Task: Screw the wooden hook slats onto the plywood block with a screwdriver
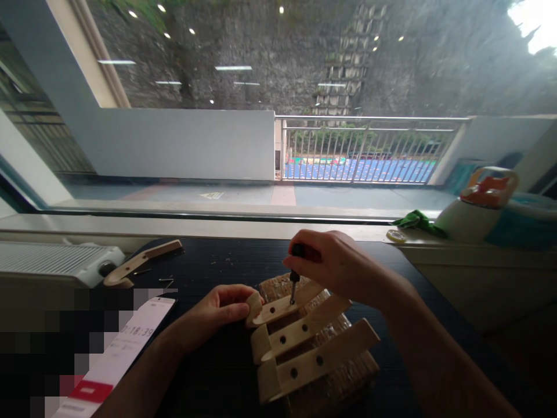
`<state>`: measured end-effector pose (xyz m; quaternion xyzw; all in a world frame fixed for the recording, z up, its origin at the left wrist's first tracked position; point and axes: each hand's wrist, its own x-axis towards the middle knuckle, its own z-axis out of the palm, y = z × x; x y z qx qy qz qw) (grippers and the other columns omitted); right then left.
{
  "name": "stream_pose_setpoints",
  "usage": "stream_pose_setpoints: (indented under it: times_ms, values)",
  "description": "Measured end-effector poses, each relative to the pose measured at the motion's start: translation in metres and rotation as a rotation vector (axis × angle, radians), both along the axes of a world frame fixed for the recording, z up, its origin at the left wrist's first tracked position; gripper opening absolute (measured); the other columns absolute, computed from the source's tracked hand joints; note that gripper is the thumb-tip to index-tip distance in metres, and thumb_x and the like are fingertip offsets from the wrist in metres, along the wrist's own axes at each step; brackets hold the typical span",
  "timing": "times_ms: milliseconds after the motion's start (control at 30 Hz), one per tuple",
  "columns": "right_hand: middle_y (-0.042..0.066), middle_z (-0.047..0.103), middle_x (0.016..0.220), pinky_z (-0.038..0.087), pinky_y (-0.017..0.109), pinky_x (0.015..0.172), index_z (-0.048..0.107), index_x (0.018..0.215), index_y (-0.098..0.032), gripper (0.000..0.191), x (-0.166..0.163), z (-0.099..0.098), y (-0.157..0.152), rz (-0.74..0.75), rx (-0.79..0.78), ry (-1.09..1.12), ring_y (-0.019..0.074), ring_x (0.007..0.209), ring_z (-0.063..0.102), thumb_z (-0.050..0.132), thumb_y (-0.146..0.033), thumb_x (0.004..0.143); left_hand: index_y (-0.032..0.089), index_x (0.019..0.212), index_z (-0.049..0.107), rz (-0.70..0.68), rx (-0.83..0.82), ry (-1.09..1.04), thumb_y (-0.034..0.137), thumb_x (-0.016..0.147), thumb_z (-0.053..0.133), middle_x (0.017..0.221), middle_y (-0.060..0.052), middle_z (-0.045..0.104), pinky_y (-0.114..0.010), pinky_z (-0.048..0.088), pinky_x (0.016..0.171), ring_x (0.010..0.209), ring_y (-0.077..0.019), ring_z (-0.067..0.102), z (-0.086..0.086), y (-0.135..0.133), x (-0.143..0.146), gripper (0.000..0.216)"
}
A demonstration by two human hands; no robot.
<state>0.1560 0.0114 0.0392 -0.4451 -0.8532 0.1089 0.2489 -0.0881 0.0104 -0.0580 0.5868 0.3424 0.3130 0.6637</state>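
My right hand (pixel 324 258) is closed around the black handle of a screwdriver (pixel 295 283). The screwdriver stands nearly upright, its tip at a hole in the farthest curved wooden piece (pixel 282 307). With thumb and fingers, my left hand (pixel 228 307) pinches the rounded left end of that same piece. Two similar wooden pieces lie nearer to me, a middle one (pixel 296 332) and a front one (pixel 324 359), each with two dark holes. All three rest across a rough brown block (pixel 348 380) that looks wrapped in shiny clear film. My right hand hides the far piece's right end.
Another bent wooden piece (pixel 143 258) lies at the table's back left, with a few small metal bits (pixel 166 281) beside it. A phone (pixel 130 342) showing a timer is at left, near a white radiator (pixel 56 264). A green cloth (pixel 418 222) and a jug (pixel 474 209) stand on the sill.
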Motion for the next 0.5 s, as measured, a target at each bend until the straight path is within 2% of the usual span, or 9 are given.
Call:
stream_pose_setpoints:
  times_ms: [100,200,333,500]
  values:
    - [-0.005,0.056,0.064,0.030,0.021,0.050,0.061,0.098,-0.027,0.022,0.0023,0.0043,-0.0040,0.052,-0.009,-0.004,0.0068,0.055,0.046,0.055,-0.038,0.080,0.014,0.091,0.069,0.010,-0.008,0.010,0.038,0.069,0.070,0.081,-0.004,0.066,-0.027,0.041,0.073,0.077,-0.0186,0.056,0.0000,0.0002,0.0005,0.033]
    - [-0.005,0.058,0.067,0.032,0.021,0.053,0.063,0.095,-0.027,0.017,0.0041,0.0072,-0.0059,0.085,-0.018,0.008,0.0063,0.057,0.048,0.053,-0.031,0.081,0.014,0.091,0.069,0.022,-0.016,0.010,0.038,0.068,0.071,0.081,-0.004,0.067,-0.028,0.041,0.074,0.077,-0.0193,0.057,-0.0009,0.0006,0.0006,0.033]
    - [-0.006,0.057,0.064,0.031,0.021,0.051,0.063,0.088,-0.025,0.015,0.0052,0.0072,-0.0042,0.072,-0.030,0.008,0.0059,0.055,0.046,0.053,-0.034,0.082,0.016,0.091,0.069,0.015,-0.029,0.004,0.038,0.068,0.071,0.081,-0.003,0.067,-0.026,0.041,0.074,0.078,-0.0177,0.057,-0.0016,0.0007,0.0004,0.032]
    - [-0.005,0.054,0.060,0.028,0.022,0.048,0.060,0.082,-0.022,0.022,0.0024,0.0050,-0.0022,0.025,-0.020,-0.004,0.0063,0.052,0.043,0.053,-0.042,0.081,0.016,0.091,0.069,0.009,-0.013,0.013,0.039,0.068,0.071,0.080,-0.003,0.066,-0.025,0.041,0.072,0.075,-0.0168,0.056,-0.0006,0.0005,0.0001,0.033]
